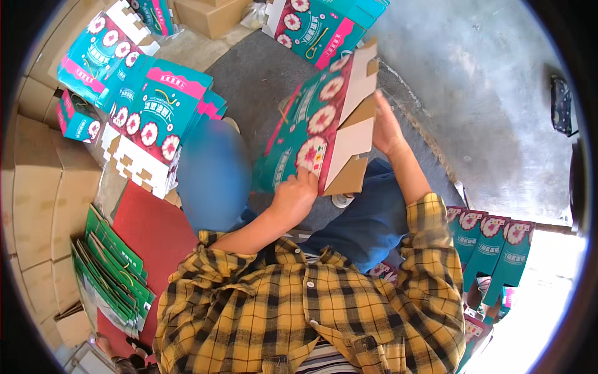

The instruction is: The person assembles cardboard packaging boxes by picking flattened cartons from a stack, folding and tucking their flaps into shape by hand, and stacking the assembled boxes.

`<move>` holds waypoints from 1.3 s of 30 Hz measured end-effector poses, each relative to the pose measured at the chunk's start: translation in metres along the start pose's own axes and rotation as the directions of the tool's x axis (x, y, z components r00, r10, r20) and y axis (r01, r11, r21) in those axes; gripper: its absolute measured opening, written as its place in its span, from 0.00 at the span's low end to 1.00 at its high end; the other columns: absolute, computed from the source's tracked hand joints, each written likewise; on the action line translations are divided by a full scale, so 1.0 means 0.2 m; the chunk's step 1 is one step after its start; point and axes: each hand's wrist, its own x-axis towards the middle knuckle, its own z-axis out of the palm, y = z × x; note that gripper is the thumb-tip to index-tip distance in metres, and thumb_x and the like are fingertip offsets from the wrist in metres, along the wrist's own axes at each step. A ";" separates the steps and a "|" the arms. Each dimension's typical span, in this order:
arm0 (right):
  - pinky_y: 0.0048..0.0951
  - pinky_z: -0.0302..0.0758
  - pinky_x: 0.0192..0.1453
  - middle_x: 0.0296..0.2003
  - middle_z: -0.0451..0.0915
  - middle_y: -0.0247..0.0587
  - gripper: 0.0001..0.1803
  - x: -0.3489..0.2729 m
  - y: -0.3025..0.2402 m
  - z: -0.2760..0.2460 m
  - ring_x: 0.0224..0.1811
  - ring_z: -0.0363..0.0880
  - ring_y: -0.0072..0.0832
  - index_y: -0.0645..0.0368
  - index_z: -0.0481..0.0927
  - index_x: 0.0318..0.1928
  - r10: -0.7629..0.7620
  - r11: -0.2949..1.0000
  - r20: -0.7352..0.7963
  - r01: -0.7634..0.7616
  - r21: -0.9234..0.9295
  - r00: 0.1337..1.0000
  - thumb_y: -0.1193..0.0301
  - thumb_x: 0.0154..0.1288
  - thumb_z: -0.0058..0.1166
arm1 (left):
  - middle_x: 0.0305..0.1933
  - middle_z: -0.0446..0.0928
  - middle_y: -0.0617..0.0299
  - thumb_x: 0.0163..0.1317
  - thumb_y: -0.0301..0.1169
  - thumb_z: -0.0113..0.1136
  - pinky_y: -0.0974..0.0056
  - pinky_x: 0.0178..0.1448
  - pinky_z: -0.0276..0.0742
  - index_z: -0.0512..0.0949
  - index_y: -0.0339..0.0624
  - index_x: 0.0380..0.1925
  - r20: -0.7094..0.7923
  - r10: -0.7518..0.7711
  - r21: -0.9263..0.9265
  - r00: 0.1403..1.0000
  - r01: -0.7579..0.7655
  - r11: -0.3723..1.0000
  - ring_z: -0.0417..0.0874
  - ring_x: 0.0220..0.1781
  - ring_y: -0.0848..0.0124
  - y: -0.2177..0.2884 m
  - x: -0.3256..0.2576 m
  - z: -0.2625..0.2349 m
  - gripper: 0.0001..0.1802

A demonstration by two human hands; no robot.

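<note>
A teal and magenta cardboard box (314, 121), printed with pale round shapes, is held up tilted in front of me. Its white and brown end flaps (354, 134) stand open toward the right. My left hand (294, 198) is closed on the box's near lower corner, fingers against the printed panel. On the far right side, my right hand (387, 128) grips the flap end; its fingertips are partly hidden behind the flaps.
Flattened teal cartons (165, 103) are stacked at the left, with more cartons (327, 28) at the far side. Green bags (115, 268) lie on a red surface (152, 234). Brown boxes (37, 181) line the left. Folded teal boxes (489, 240) stand at the right.
</note>
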 end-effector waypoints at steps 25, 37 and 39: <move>0.38 0.75 0.44 0.38 0.81 0.46 0.11 -0.06 -0.40 0.27 0.39 0.80 0.42 0.55 0.82 0.42 0.096 -0.177 0.298 0.311 -0.934 0.950 0.72 0.58 0.54 | 0.52 0.73 0.45 0.55 0.43 0.66 0.55 0.57 0.71 0.75 0.34 0.45 -0.457 -0.089 -0.022 0.885 0.088 0.996 0.74 0.54 0.50 -0.45 0.19 -0.83 0.26; 0.35 0.71 0.48 0.29 0.77 0.33 0.01 0.04 -0.22 0.27 0.43 0.75 0.34 0.54 0.80 0.27 0.172 -0.403 0.672 0.674 -0.620 0.721 0.73 0.52 0.57 | 0.43 0.78 0.43 0.57 0.48 0.62 0.53 0.48 0.74 0.72 0.33 0.49 0.351 0.092 -0.262 0.932 0.004 0.965 0.80 0.46 0.49 -0.38 0.09 -0.51 0.30; 0.36 0.71 0.50 0.30 0.77 0.33 0.01 0.08 -0.17 0.24 0.44 0.75 0.35 0.55 0.79 0.25 0.119 -0.392 0.759 0.732 -0.557 0.640 0.73 0.52 0.57 | 0.46 0.77 0.41 0.60 0.42 0.58 0.51 0.49 0.74 0.70 0.35 0.53 0.313 0.140 -0.426 0.940 0.007 0.905 0.79 0.47 0.47 -0.37 0.09 -0.29 0.27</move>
